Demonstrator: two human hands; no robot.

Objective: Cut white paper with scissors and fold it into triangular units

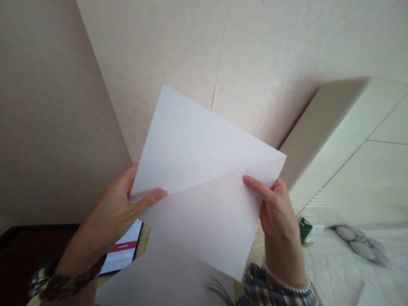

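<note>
A blank white sheet of paper [204, 170] is held up in front of me, tilted, with a soft bend running across its middle. My left hand [127, 204] pinches its left edge, thumb on the near face and fingers behind. On the opposite edge, my right hand [277, 208] grips in the same way, its thumb pressing near the bend. Below, another white sheet [168, 272] lies on the table, partly covered by the held one. The fingers behind the paper are mostly hidden.
At lower left a screen [123, 250] with a red band lies near my left wrist. A green and white box [310, 231] stands to the right, beside a blurred grey patterned item [361, 244]. A white cabinet [357, 144] and pale wall [178, 38] rise behind.
</note>
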